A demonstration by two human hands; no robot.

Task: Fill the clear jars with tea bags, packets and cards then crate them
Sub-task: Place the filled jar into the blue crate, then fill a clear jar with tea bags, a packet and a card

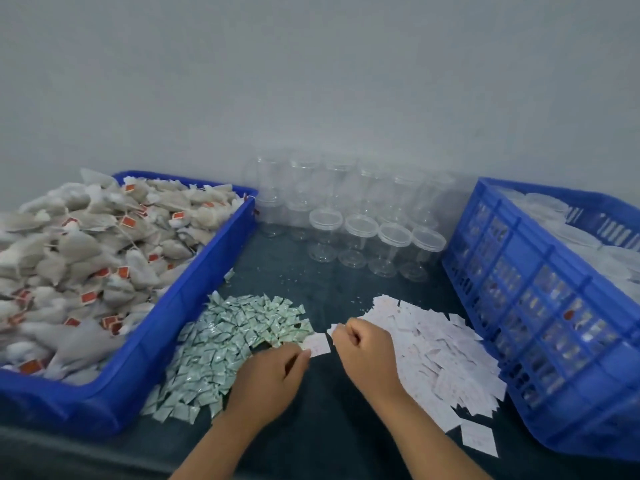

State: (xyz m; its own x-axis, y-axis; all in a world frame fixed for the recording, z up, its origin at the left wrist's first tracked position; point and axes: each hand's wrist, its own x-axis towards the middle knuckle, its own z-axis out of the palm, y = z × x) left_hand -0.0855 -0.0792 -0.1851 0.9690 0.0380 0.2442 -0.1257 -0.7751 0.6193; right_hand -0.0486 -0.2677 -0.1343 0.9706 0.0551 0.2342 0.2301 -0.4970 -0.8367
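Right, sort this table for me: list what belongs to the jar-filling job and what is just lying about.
Belongs to the job:
tea bags in the blue tray
green packets
white cards
clear jars
blue crate
single card pinched by the left hand

Just lying about:
white specks on the dark table cover

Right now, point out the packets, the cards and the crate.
packets point(225, 341), head view, middle of the green pile.
cards point(440, 348), head view, middle of the white pile.
crate point(554, 236), head view, its near top rim.
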